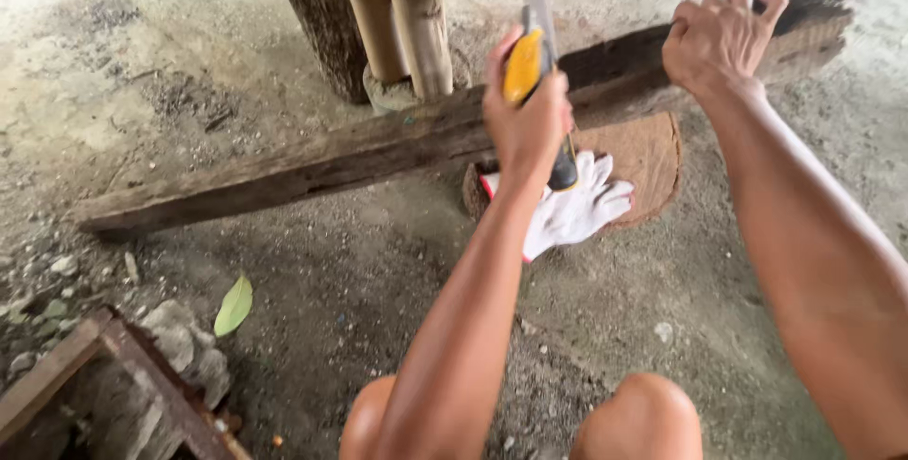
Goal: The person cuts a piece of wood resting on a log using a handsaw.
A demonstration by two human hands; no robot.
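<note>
On the long weathered wooden plank [378, 143]: yellow-handled handsaw [527, 63] gripped closed by left hand [527, 120], right hand [721, 39] clamped on plank end. Sawing stroke in progress; steady bracing needed.

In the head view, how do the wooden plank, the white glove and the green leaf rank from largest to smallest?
1. Wooden plank
2. White glove
3. Green leaf, though it lies nearer the camera.
</note>
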